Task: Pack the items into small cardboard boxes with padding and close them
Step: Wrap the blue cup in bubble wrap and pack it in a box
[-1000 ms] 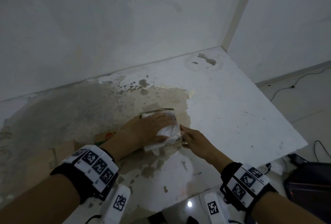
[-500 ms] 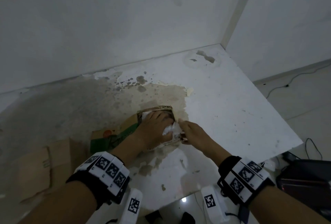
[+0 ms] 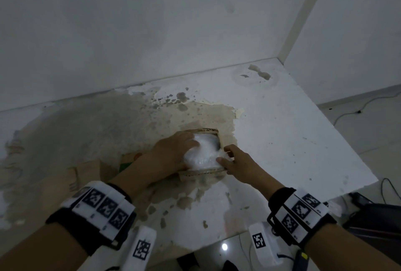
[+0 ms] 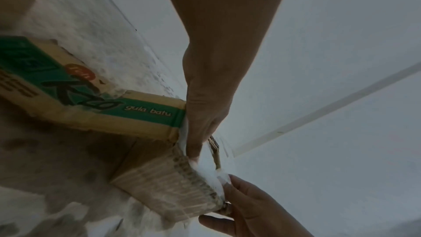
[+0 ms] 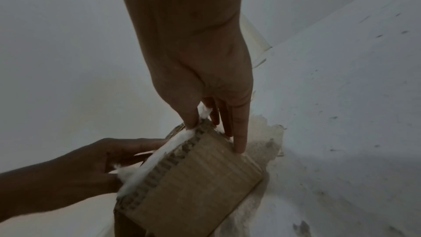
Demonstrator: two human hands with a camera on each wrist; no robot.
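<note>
A small cardboard box (image 3: pixel 201 172) stands open on the stained white table (image 3: pixel 282 140). White crinkled padding (image 3: pixel 204 151) fills it and bulges above the rim. My left hand (image 3: pixel 171 151) lies over the padding's left side and presses it down with straight fingers, which slip in along the box's left wall (image 4: pixel 193 147). My right hand (image 3: pixel 234 162) holds the near right corner: the thumb (image 5: pixel 191 120) is on the padding at the rim and the fingers (image 5: pixel 239 132) run down the outer wall. What lies under the padding is hidden.
A green-printed cardboard panel (image 4: pixel 91 105) stretches left from the box under my left forearm. Flat brown cardboard (image 3: pixel 86 173) lies further left. A wall runs behind the table, whose edges are near on the right and front. A dark bag (image 3: pixel 373 223) sits on the floor.
The padding that hung over the box's near right edge now sits mostly inside the rim. My left hand has shifted left on the padding, and my right hand has closed onto the corner.
</note>
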